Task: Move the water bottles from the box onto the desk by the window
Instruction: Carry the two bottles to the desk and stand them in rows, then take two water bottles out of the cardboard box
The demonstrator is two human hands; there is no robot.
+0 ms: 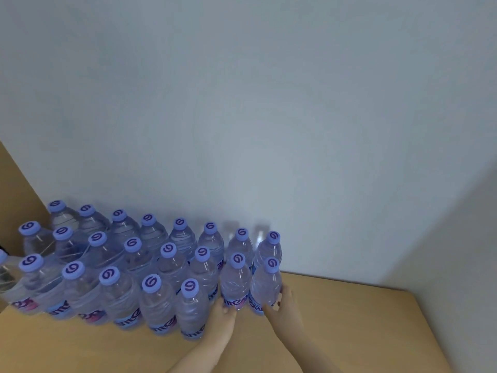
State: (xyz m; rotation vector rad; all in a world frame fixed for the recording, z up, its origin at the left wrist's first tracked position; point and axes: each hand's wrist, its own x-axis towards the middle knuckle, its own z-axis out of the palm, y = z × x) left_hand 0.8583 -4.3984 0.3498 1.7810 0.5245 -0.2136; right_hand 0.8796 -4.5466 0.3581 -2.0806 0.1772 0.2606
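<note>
Hands, left and right, each gripped a bottle's base, extending tidy rows on table.

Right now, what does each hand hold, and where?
Each grips one bottle low on its body: right hand the end bottle, left hand its neighbour.

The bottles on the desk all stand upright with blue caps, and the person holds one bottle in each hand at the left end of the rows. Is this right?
Not quite. The head view shows the left hand and right hand gripping two bottles at the right end of the rows, not the left. The rest holds: upright, blue caps, on the desk.
</note>
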